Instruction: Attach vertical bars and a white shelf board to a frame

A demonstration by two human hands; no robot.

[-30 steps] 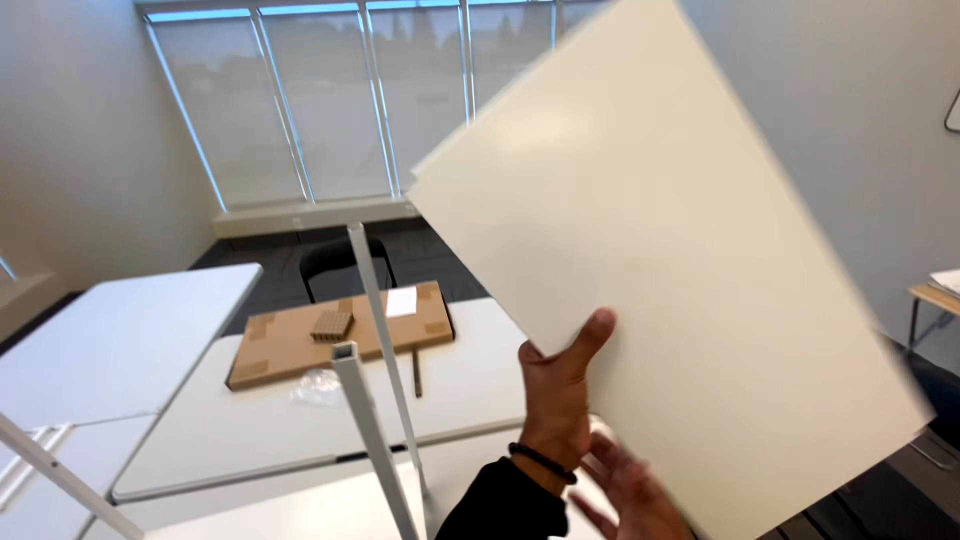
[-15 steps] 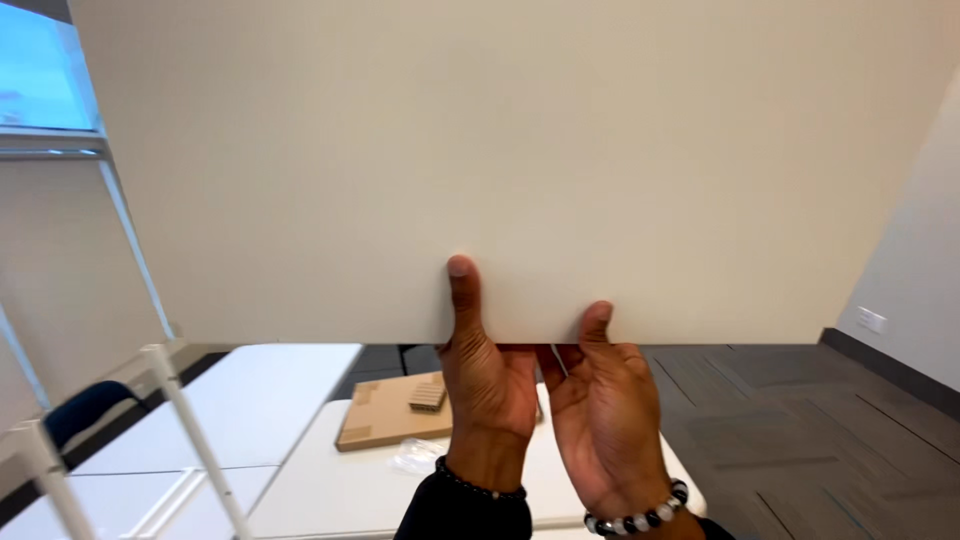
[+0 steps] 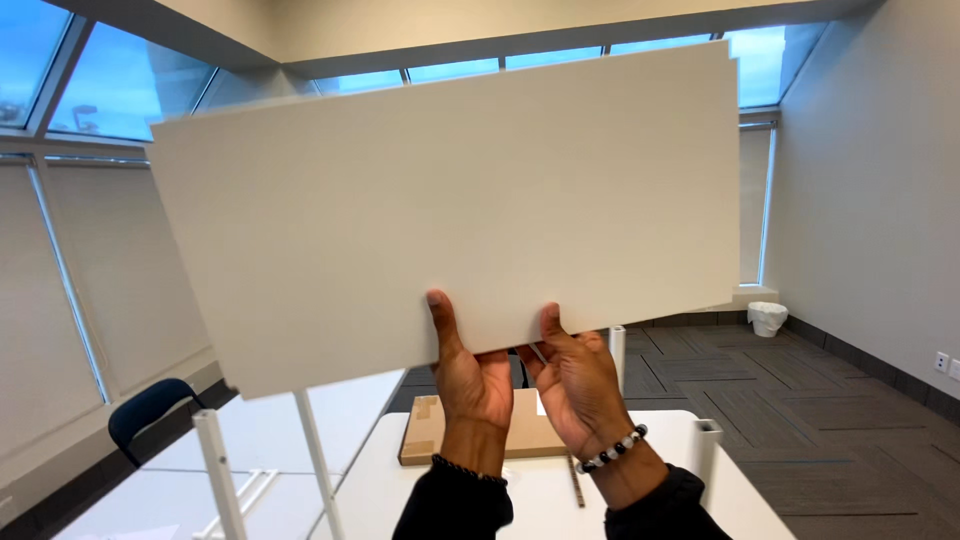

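A large flat cream-white rectangular panel (image 3: pixel 450 210) is held upright in front of me, filling most of the view. My left hand (image 3: pixel 468 372) grips its lower edge with the thumb on the near face. My right hand (image 3: pixel 578 380), with a bead bracelet on the wrist, grips the same edge just to the right, thumb up on the panel. Both hands sit close together near the middle of the bottom edge.
Below the hands a flat brown cardboard box (image 3: pixel 430 430) lies on a white table (image 3: pixel 380 490). White upright frame posts (image 3: pixel 215 470) stand at the lower left, another white post (image 3: pixel 706 445) at the right. A blue chair (image 3: pixel 150 408) and a small white bin (image 3: pixel 767 318) stand by the walls.
The panel has moved from close up, filling the view, to farther away, so its whole outline shows, tilted slightly up to the right. Both hands keep their grip on the bottom edge.
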